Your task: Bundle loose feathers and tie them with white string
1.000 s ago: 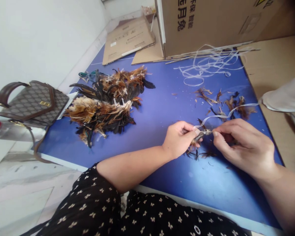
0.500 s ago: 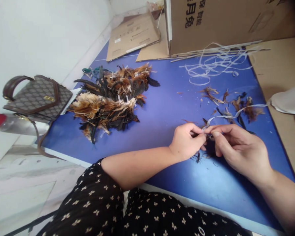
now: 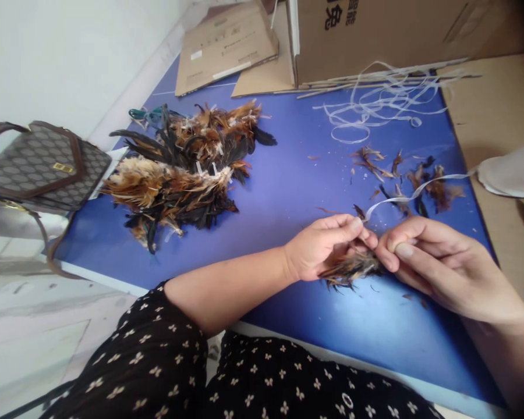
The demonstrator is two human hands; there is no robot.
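Note:
My left hand [image 3: 334,241] pinches a small bunch of brown and black feathers [image 3: 353,267] at its upper end, and the tips hang down below the fingers. A thin whitish ribbon [image 3: 414,194] runs from the pinched spot up to the right. Close beside it, my right hand [image 3: 436,259] has thumb and forefinger pressed together at the right end of the bunch; what lies between them is hidden. Loose feathers [image 3: 441,189] are scattered just beyond the hands on the blue tabletop [image 3: 288,192].
Bundled feather strips [image 3: 179,192] lie on the left, near a patterned handbag [image 3: 48,163]. Tangled white ribbon [image 3: 375,107] rests at the back, before a large cardboard box [image 3: 388,41]. Flat cardboard [image 3: 227,49] lies behind. At the right edge is a pale rounded object [image 3: 506,174].
My right hand has moved slightly down and away from the left one. My left hand has turned, so the feather bunch shows below it. The view has shifted a little.

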